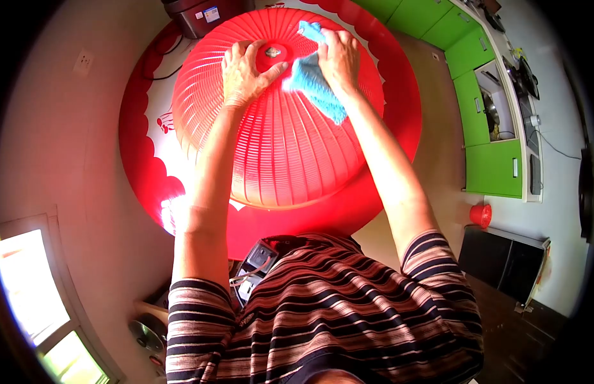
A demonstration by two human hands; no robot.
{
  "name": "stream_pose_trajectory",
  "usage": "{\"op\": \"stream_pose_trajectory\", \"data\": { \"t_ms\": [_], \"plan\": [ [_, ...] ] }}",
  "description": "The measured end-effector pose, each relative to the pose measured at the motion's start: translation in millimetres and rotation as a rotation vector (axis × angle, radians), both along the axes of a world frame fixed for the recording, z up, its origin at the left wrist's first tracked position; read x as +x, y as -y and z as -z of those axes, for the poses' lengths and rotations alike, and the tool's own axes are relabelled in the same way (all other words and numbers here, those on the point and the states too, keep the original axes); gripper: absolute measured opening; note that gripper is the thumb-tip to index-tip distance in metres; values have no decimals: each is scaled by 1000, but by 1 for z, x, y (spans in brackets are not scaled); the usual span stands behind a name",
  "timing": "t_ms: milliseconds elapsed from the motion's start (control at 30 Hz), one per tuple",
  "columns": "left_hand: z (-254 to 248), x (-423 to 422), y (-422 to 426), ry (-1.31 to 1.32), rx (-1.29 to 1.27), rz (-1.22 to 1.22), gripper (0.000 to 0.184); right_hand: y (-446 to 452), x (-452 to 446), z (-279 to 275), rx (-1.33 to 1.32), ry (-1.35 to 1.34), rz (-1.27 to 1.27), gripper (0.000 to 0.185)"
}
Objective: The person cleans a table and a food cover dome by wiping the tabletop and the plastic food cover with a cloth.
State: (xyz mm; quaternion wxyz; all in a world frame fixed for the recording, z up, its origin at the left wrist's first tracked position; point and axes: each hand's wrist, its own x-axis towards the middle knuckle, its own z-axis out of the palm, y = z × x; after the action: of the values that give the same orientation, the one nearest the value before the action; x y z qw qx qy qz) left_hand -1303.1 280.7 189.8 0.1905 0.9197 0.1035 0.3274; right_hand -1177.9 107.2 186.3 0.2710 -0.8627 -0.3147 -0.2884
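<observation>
A large red ribbed plastic dome cover [290,153] rests on a round table with a red scalloped cloth [402,128]. My left hand [247,73] lies on the dome just left of its top knob [273,52], thumb and fingers apart, with nothing in it. On the right side of the top, my right hand [339,61] grips a light blue cloth [313,80]. One part of the cloth sticks out above the fingers and a longer part hangs down over the ribs.
A black appliance [204,16] stands at the table's far edge, its cord at the left. Green cabinets [492,168] line the right wall, with a red bucket [480,216] and a black cabinet [501,259] nearer. A power strip [255,262] is beside my body.
</observation>
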Motion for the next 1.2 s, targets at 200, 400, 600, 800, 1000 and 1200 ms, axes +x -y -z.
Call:
{"op": "stream_pose_trajectory", "data": {
  "t_ms": [200,400,600,800,1000,1200],
  "plan": [
    [0,1,-3,22,27,16,68,24,-110,-10,3,-89,-58,28],
    [-3,2,-4,-48,7,8,71,75,-167,10,125,-107,-281,30],
    [-7,-1,-1,-68,0,14,71,99,-153,8,25,-33,-337,26],
    [-8,-3,2,-59,-25,21,71,60,-92,-2,-80,1,-241,33],
    [-9,-4,3,-43,-24,20,71,-16,2,-6,-65,70,-141,23],
    [-16,-6,4,-11,-33,50,71,-81,87,-1,-157,7,-83,27]
  ]
}}
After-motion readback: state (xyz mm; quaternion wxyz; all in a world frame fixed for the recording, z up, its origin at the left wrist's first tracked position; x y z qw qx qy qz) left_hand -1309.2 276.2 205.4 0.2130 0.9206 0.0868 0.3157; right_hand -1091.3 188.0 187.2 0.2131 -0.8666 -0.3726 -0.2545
